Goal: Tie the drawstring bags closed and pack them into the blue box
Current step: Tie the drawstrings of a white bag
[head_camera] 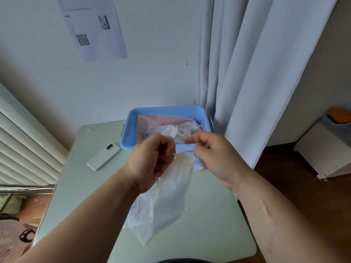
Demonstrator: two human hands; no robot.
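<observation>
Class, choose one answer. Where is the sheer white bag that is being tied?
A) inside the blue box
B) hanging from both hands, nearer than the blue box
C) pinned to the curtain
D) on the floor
B: the left hand and right hand pinch the drawstring at its neck, and the bag hangs below them over the table, this side of the blue box.

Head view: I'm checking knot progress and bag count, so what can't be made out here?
Head view only:
1. Drawstring: its ends vanish inside the left hand and right hand; knot state unclear.
2. Blue box: hands hide its near contents; bag count unclear.
3. Wall sheet: print too small, blurred.
</observation>
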